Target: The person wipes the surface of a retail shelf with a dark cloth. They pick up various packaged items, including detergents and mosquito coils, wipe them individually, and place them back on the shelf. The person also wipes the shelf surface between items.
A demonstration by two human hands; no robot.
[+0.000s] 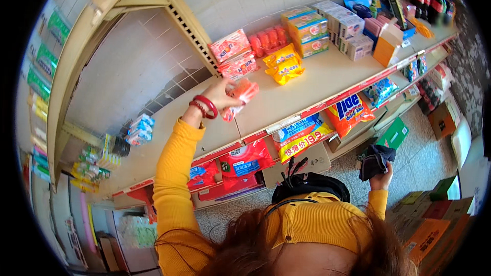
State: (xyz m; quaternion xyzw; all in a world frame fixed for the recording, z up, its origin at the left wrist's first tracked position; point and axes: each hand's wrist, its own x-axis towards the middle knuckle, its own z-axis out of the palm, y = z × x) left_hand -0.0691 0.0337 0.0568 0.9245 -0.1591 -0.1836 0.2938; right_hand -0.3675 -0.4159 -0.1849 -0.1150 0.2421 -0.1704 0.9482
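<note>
With my left hand, a red bracelet at its wrist, I grip a shiny pink-red plastic-wrapped pack just over the upper shelf. Its exact kind cannot be made out. Right behind it, similar pink-red packs are stacked against the wall. Beside these sit a row of red wrapped packs and some yellow packs. My right hand, low on the right and away from the shelf, is closed around a dark folded cloth.
Small boxes, an orange-white carton and dark drink bottles line the shelf's right part. Below hang red bags and an orange detergent bag. A metal upright rises behind. Cartons stand on the floor at right.
</note>
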